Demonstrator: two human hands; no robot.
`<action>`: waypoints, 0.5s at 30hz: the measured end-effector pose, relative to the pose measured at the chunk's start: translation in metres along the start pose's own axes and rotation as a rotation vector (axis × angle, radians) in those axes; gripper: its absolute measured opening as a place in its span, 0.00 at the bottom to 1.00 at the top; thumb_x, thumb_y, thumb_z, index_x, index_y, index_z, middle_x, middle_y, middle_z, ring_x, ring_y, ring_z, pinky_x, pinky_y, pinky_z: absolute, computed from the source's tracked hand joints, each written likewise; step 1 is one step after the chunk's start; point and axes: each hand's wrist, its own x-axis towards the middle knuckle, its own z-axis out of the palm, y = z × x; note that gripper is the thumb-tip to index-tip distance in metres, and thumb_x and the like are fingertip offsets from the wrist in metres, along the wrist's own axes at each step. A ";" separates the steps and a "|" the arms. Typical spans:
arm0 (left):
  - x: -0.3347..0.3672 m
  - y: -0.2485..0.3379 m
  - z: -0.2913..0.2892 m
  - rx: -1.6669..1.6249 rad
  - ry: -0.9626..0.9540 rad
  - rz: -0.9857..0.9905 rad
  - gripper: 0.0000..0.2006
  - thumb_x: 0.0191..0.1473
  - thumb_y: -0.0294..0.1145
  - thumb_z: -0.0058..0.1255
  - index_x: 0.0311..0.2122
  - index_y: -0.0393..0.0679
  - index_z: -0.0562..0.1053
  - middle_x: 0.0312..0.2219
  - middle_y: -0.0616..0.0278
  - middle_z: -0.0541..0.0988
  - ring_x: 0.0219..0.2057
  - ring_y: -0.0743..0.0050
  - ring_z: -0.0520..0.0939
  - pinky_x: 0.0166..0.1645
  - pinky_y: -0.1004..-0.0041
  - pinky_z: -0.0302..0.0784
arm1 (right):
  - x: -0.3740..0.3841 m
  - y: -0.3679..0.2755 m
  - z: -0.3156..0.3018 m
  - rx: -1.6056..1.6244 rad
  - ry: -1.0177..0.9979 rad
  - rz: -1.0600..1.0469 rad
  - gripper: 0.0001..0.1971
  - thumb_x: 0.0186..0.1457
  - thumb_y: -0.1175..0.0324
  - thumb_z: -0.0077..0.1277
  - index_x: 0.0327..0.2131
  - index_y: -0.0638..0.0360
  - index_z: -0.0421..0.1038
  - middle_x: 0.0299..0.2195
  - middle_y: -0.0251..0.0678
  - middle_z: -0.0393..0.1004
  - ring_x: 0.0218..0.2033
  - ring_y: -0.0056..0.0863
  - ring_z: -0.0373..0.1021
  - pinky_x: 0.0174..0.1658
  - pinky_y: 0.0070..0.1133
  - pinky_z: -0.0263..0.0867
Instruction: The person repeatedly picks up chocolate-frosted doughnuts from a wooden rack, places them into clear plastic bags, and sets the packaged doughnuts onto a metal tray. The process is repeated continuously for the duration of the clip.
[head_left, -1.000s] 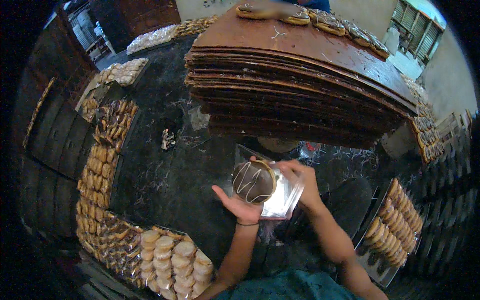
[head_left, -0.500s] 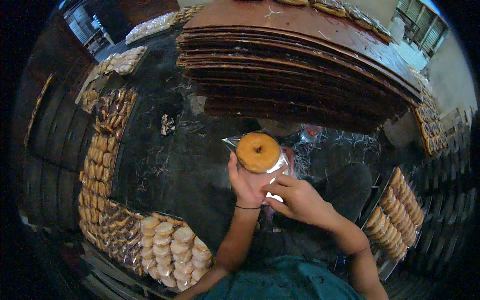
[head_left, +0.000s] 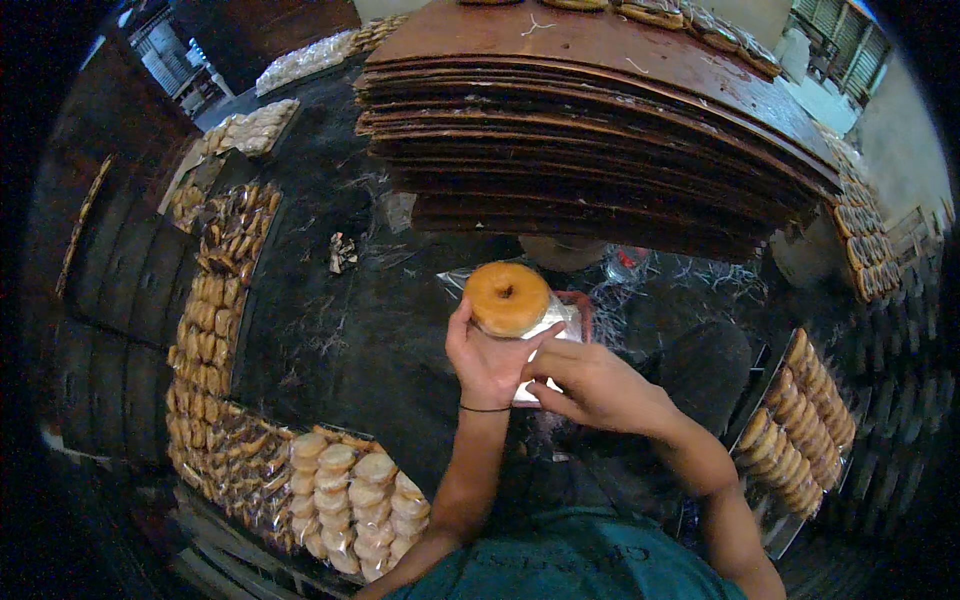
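A golden ring doughnut (head_left: 507,299) rests on the raised fingers of my left hand (head_left: 487,365), with the thumb along its left side. Shiny clear plastic (head_left: 455,280) pokes out past the doughnut's left edge; how far it wraps the doughnut I cannot make out. My right hand (head_left: 600,385) comes in from the right, thumb and fingers bent together beside my left palm. Whatever its fingertips pinch, if anything, is hidden. Beneath the hands, a reddish-pink tray rim (head_left: 587,318) shows around a stack of shiny clear plastic (head_left: 550,385).
Ahead rises a tall stack of brown boards (head_left: 600,130). Rows of wrapped pastries (head_left: 345,500) curve along the left. Another tray of doughnuts (head_left: 795,430) stands at right. Plastic shreds (head_left: 610,300) and a crumpled scrap (head_left: 342,252) lie on the dark floor.
My left hand and the doughnut have shifted slightly left in the view. The right hand stays at the left palm, its fingers bent much as before.
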 end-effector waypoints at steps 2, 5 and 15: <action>-0.003 0.000 0.008 -0.001 -0.022 0.023 0.26 0.52 0.49 0.38 0.53 0.47 0.60 0.50 0.55 0.66 0.53 0.52 0.66 0.51 0.38 0.61 | 0.000 0.001 0.009 -0.020 0.030 -0.003 0.09 0.48 0.72 0.50 0.35 0.63 0.69 0.29 0.43 0.68 0.31 0.42 0.69 0.34 0.30 0.66; -0.004 -0.003 0.012 0.026 0.009 0.068 0.26 0.52 0.49 0.38 0.53 0.47 0.60 0.50 0.55 0.66 0.52 0.52 0.66 0.51 0.39 0.62 | 0.000 0.013 0.030 -0.093 0.065 -0.042 0.08 0.47 0.70 0.50 0.32 0.63 0.68 0.29 0.43 0.67 0.27 0.44 0.69 0.29 0.32 0.69; -0.001 -0.014 0.013 0.155 0.089 0.018 0.27 0.52 0.46 0.39 0.53 0.41 0.59 0.52 0.50 0.64 0.54 0.47 0.63 0.54 0.33 0.51 | 0.000 0.015 0.023 -0.131 -0.204 0.052 0.07 0.48 0.70 0.49 0.30 0.63 0.67 0.29 0.44 0.67 0.28 0.45 0.69 0.28 0.34 0.67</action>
